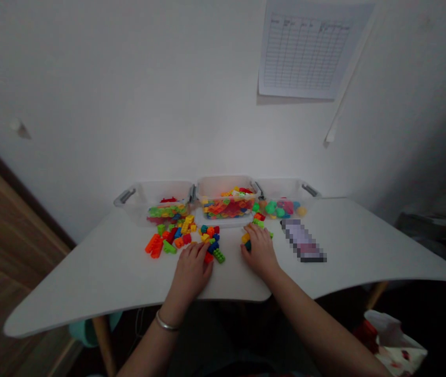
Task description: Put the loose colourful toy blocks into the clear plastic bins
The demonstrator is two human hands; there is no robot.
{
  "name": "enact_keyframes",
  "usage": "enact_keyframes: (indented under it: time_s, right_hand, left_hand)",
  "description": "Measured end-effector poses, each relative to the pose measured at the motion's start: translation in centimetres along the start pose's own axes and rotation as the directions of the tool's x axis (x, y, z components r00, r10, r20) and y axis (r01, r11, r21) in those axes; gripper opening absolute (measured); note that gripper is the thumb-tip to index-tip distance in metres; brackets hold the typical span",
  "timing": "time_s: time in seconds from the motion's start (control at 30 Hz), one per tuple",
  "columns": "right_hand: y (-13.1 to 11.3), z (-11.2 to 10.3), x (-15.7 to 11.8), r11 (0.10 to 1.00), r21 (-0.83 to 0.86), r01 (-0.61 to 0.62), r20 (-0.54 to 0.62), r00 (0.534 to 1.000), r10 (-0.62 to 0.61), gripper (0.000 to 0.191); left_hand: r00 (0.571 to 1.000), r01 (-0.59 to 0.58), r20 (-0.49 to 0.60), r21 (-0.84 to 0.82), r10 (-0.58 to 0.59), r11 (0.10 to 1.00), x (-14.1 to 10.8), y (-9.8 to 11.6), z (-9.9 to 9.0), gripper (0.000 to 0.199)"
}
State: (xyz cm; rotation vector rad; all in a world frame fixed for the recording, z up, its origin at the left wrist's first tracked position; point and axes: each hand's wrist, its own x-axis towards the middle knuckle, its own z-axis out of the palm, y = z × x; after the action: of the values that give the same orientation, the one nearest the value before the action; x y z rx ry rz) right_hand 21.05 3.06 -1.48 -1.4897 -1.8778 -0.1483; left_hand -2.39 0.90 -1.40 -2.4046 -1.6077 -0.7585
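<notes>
My left hand (194, 266) rests on the near side of a pile of coloured toy bricks (179, 233), its fingers bent over an orange-red brick (208, 257). A green brick (219, 255) lies just right of those fingertips. Whether the left fingers grip anything is hidden. Further right, my right hand (260, 250) is curled round a small yellow and dark green piece (245, 240), close above the table. Beyond that hand lie a few green and red bricks (259, 221).
Three clear bins stand along the wall: the left bin (160, 191) and middle bin (226, 183) with bricks, the right bin (283, 188) with round coloured pieces. A blurred-out phone (303, 241) lies on the white table (348, 246), right of my right hand.
</notes>
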Motion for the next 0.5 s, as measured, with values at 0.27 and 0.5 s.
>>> enact_keyframes:
  time_s: [0.27, 0.5]
  right_hand:
    - [-0.25, -0.64, -0.43, 0.997, -0.070, -0.034, 0.026, 0.999, 0.036, 0.041]
    - [0.52, 0.19, -0.08, 1.000, 0.016, -0.008, 0.078, 0.997, 0.007, 0.037]
  left_hand:
    - [0.999, 0.001, -0.037, -0.002, -0.001, 1.000, -0.11, 0.09, 0.06, 0.044]
    - [1.000, 0.000, -0.020, 0.007, 0.000, 1.000, -0.06, 0.16, -0.09, 0.044]
